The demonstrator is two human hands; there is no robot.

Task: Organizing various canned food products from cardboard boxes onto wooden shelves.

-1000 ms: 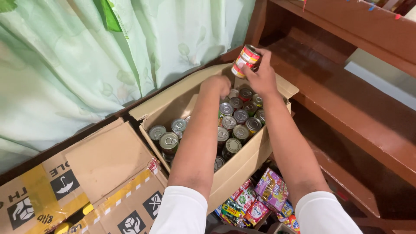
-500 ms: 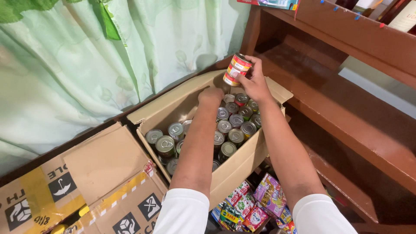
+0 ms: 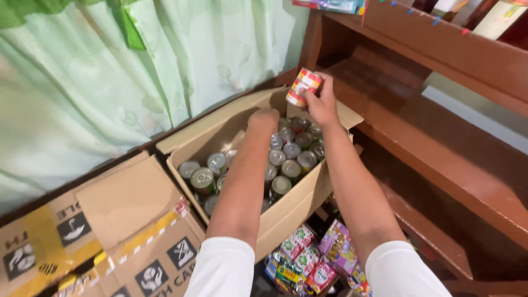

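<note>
My right hand (image 3: 323, 103) holds a red, white and yellow can (image 3: 303, 87) above the far corner of an open cardboard box (image 3: 291, 212). The box is packed with several upright metal cans (image 3: 290, 149), silver lids up. My left hand (image 3: 264, 119) reaches down into the far part of the box with fingers curled among the cans. Whether it grips one is hidden by the back of the hand.
A brown wooden shelf unit (image 3: 440, 137) stands to the right. A green curtain (image 3: 137, 82) hangs behind the box. Closed cardboard cartons (image 3: 115, 220) lie to the left. Colourful snack packets (image 3: 313, 258) sit on the floor below the box.
My right hand has carried the can slightly left and lower, closer to the box corner. My left hand stays inside the box.
</note>
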